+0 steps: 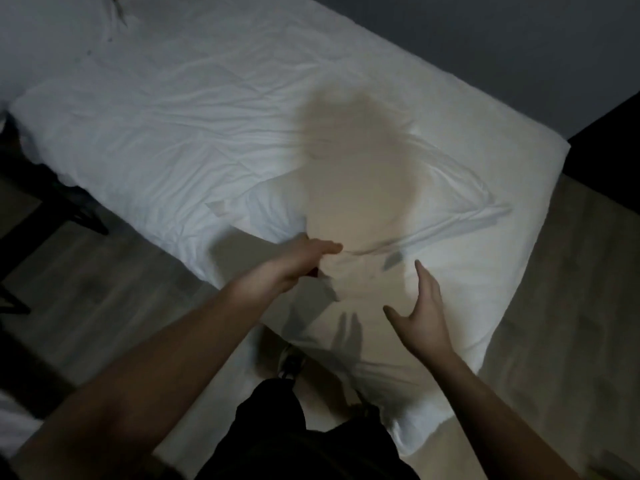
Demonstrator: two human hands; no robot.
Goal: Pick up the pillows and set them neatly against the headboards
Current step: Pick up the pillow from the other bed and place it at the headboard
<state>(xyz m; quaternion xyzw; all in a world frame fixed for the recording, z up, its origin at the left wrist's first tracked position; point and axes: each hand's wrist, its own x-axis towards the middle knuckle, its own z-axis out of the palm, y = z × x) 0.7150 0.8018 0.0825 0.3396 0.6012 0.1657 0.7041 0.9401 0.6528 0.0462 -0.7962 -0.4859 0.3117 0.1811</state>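
Note:
A white pillow (374, 216) lies crumpled on the near end of a bed with a wrinkled white sheet (156, 133). My head's shadow falls across it. My left hand (298, 263) grips the pillow's near edge, thumb on top of the fabric and fingers tucked under it; the view is blurred there. A little above the pillow's near right part, my right hand (420, 306) hovers with its fingers spread and holds nothing. No headboard is in view.
More white bedding (41, 32) is bunched at the far left corner. Dark furniture legs (52, 202) stand on the wood floor left of the bed. A pale rug (568, 306) lies to the right, and a dark wall (485, 46) runs behind the bed.

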